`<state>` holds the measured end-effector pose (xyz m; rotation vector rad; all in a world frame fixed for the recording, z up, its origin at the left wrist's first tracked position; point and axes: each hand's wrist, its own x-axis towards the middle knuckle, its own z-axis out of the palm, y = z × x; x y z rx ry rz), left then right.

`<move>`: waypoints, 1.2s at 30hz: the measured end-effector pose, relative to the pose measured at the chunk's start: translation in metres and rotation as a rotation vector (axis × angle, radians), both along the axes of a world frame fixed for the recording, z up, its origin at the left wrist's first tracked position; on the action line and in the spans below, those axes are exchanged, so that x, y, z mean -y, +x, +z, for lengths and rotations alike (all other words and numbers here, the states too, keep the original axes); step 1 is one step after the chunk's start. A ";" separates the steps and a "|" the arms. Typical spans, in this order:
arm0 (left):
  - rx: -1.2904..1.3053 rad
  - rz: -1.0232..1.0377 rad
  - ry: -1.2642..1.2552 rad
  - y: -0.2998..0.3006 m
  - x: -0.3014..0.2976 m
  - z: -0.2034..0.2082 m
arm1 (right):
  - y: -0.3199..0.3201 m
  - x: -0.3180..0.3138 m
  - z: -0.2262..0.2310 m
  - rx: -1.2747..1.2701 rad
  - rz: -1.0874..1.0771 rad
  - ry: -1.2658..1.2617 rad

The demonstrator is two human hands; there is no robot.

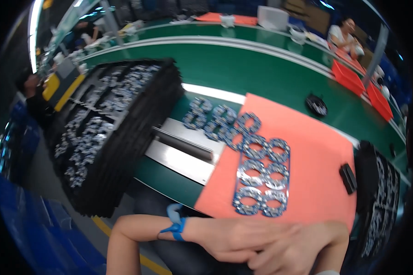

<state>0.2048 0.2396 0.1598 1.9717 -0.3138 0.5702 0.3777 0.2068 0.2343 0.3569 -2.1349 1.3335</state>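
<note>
My left hand, with a blue strap around its wrist, and my right hand meet at the front edge of an orange mat. Both look closed, fingers curled against each other. Anything they hold is hidden. Just beyond them on the mat lies a panel of ring-shaped circuit boards, joined in two columns. More ring boards lie behind it, reaching from the mat's left edge onto a metal plate.
At left stands a tall stack of black trays carrying many boards. Another black tray with boards is at right, beside a small black block. A black round object rests on the green conveyor. Red bins and a co-worker are beyond.
</note>
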 end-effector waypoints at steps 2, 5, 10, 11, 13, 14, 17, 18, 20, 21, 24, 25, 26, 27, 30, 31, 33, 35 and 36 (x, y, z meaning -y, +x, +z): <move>0.044 0.014 0.041 0.006 0.002 0.019 | 0.013 0.009 0.017 0.069 -0.039 0.033; -0.004 0.060 0.074 -0.008 0.007 0.029 | 0.019 -0.008 0.029 0.132 -0.013 0.057; -0.041 0.027 0.190 0.009 0.022 0.005 | -0.001 0.004 0.011 0.303 0.193 -0.004; 0.006 0.078 0.142 0.016 0.023 -0.012 | -0.007 0.012 0.002 0.348 0.168 0.037; -0.036 0.008 0.135 0.025 0.011 -0.026 | -0.006 0.016 -0.006 0.443 0.096 0.052; -0.114 0.006 0.119 0.023 0.010 -0.022 | -0.007 0.008 -0.006 0.416 0.131 0.004; -0.255 0.138 0.008 -0.001 0.002 -0.003 | 0.003 -0.016 0.005 0.390 0.035 -0.005; -0.254 0.132 0.016 -0.003 -0.003 -0.001 | 0.015 -0.021 0.004 0.433 -0.038 0.009; -0.121 0.265 0.257 -0.005 -0.012 0.001 | 0.033 -0.027 0.010 0.372 -0.177 0.029; -0.159 0.258 0.226 -0.006 -0.011 0.005 | 0.033 -0.030 0.010 0.370 -0.194 0.032; -0.261 0.200 0.142 -0.009 0.002 0.002 | 0.026 -0.026 0.009 0.446 0.018 -0.063; -0.236 0.223 0.184 -0.007 0.004 0.000 | 0.017 -0.023 -0.003 0.425 0.078 -0.054; -0.171 0.186 0.246 -0.001 0.007 -0.010 | 0.008 -0.009 -0.009 0.413 0.108 -0.041; -0.167 0.140 0.196 0.007 0.005 -0.016 | 0.002 -0.001 -0.018 0.405 0.104 -0.085; -0.226 0.143 0.084 0.012 0.010 -0.019 | -0.011 0.007 -0.028 0.333 0.189 -0.118; -0.265 0.146 0.027 0.013 0.013 -0.019 | -0.007 0.006 -0.023 0.309 0.131 -0.066; -0.188 0.189 0.203 0.015 0.001 -0.007 | 0.003 0.007 -0.015 0.228 -0.054 0.054; -0.047 0.355 0.401 0.002 -0.007 0.007 | 0.011 0.002 -0.005 0.189 -0.237 0.248; 0.014 0.447 0.423 -0.009 -0.008 0.016 | 0.014 -0.002 -0.002 0.199 -0.316 0.348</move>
